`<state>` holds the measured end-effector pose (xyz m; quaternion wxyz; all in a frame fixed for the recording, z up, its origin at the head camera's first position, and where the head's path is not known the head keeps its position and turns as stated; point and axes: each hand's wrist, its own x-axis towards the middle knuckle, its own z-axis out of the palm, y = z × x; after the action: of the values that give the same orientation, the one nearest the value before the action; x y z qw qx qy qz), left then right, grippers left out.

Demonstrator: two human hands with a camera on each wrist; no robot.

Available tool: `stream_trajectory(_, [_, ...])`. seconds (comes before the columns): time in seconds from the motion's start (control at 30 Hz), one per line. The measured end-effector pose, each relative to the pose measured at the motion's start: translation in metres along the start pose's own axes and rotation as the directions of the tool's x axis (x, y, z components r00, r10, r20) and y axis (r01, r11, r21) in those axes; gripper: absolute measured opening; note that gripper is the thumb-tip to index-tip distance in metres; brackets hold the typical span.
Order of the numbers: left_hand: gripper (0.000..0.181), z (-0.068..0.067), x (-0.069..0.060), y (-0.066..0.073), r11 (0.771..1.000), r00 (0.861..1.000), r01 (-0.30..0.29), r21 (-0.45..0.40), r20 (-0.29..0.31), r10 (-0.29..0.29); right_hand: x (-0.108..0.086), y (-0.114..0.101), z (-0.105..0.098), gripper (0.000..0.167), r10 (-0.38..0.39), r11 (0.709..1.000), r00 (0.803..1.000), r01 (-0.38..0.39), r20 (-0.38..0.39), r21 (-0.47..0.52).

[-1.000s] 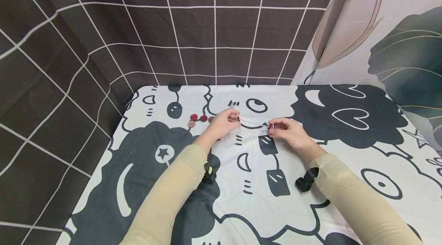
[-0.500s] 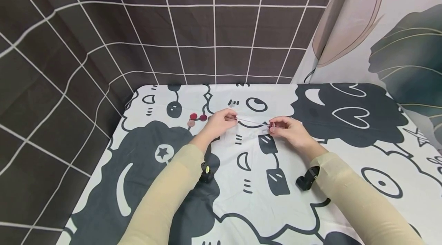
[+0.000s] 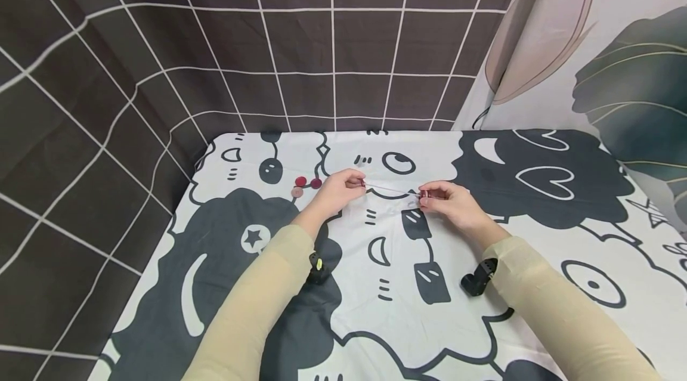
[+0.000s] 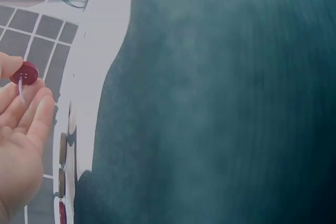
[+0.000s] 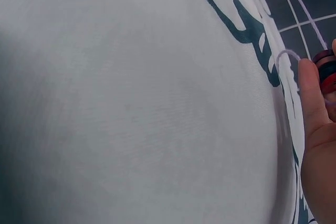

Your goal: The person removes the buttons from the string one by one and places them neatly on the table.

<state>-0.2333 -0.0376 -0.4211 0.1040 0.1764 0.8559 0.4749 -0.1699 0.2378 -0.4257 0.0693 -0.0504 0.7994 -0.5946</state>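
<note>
My left hand (image 3: pixel 337 193) pinches a dark red button (image 4: pixel 24 74) between thumb and fingertips; a pale lilac cord (image 4: pixel 21 88) passes through it, its short end hanging down in the left wrist view. The cord (image 5: pixel 310 18) runs taut from that button to my right hand (image 3: pixel 456 208). There the fingers grip a stack of several buttons (image 5: pixel 326 69), dark red, black and bright red, threaded on the cord. A loop of cord (image 5: pixel 287 52) curls out beside the right hand's fingers in the right wrist view. Both hands are above the patterned cloth.
Left of my left hand, a red button (image 3: pixel 300 181), a dark red one (image 3: pixel 316 183) and a pink one (image 3: pixel 297 192) lie on the cloth (image 3: pixel 354 285). In the left wrist view brownish buttons (image 4: pixel 62 183) stand edge-on. A dark grid curtain (image 3: pixel 300 41) hangs behind.
My left hand has moved slightly left, away from my right hand, and the cord between them spans a longer stretch. The brownish button beside the left hand is now hidden from the head view.
</note>
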Motion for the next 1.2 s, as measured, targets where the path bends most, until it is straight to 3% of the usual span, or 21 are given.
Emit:
stream_trajectory(0.77, [0.033,-0.009,-0.001,-0.014,1.0,1.0,0.01,-0.011,-0.005,-0.011,0.001,0.006,0.0,0.042,0.005,0.999,1.0,-0.006,0.007,0.051])
stream_trajectory(1.2, [0.029,-0.018,-0.007,-0.016,0.998,0.998,0.057,-0.004,-0.029,-0.057,0.0,0.005,-0.001,0.042,0.012,1.0,1.0,-0.012,-0.001,0.029])
